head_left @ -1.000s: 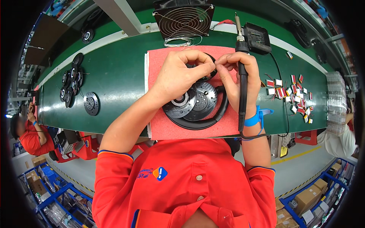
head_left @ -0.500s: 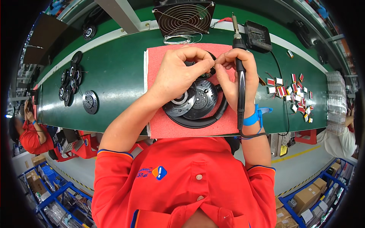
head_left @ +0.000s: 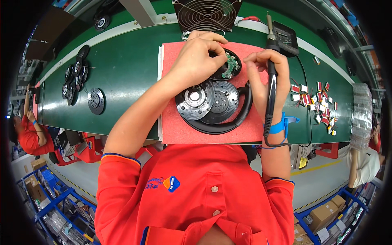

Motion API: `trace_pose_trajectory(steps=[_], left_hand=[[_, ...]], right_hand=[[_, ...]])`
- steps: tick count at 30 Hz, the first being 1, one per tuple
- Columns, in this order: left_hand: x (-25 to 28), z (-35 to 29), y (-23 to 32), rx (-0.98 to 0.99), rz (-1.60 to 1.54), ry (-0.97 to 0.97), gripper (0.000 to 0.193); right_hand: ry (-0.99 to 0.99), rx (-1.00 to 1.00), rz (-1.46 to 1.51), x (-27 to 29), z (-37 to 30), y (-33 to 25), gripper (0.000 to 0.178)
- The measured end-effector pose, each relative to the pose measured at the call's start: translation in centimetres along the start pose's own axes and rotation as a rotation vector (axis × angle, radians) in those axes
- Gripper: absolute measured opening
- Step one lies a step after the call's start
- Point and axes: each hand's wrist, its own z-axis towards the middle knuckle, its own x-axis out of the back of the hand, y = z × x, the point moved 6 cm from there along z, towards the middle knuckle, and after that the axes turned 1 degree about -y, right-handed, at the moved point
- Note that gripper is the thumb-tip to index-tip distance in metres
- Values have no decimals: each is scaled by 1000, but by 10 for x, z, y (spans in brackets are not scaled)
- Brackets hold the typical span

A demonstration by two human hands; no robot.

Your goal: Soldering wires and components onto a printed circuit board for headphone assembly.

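Note:
On the pink mat (head_left: 171,130) lies a headphone with a black curved headband (head_left: 245,112). At its far end an open ear cup holds a green circuit board (head_left: 232,66). My left hand (head_left: 198,57) is over this cup's left side, thumb and forefinger curled together beside the board; whatever they pinch is too small to make out. My right hand (head_left: 275,73) is apart from the cup, with a soldering iron (head_left: 272,71) held across it, tip pointing away from me. Nearer me, a round black speaker plate (head_left: 195,98) with a silver centre overlaps a perforated black disc (head_left: 226,102).
A fan (head_left: 207,16) and a black tray (head_left: 286,36) stand at the back. Small red and silver battery packs (head_left: 306,99) are scattered right, near stacked clear trays (head_left: 361,114). Several black discs (head_left: 73,79) and a single disc (head_left: 96,101) lie left. The iron's cord runs along my right wrist.
My hands have moved apart: the right has gone rightward with the soldering iron, and the left has shifted slightly, uncovering the circuit board. The view has also shifted a little.

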Motion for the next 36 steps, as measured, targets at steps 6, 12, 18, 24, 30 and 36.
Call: trace_pose_trajectory(steps=[6,12,18,24,30,36], left_hand=[[-6,5,-8,115,-161,-125,12],[-8,2,-7,115,-140,-92,10],[-9,-2,-9,134,-45,-85,9],[-9,-3,-8,122,-36,-33,9],[-9,-5,-7,157,21,-104,14],[-9,-4,-7,152,20,-106,14]], right_hand=[[110,42,69,19,-1,-1,12],[108,168,-102,36,0,-17,47],[153,310,-43,40,-4,-28,48],[-7,277,4,29,-4,-26,39],[-71,205,-25,21,-3,-20,31],[-104,193,-90,14,-2,-22,45]])
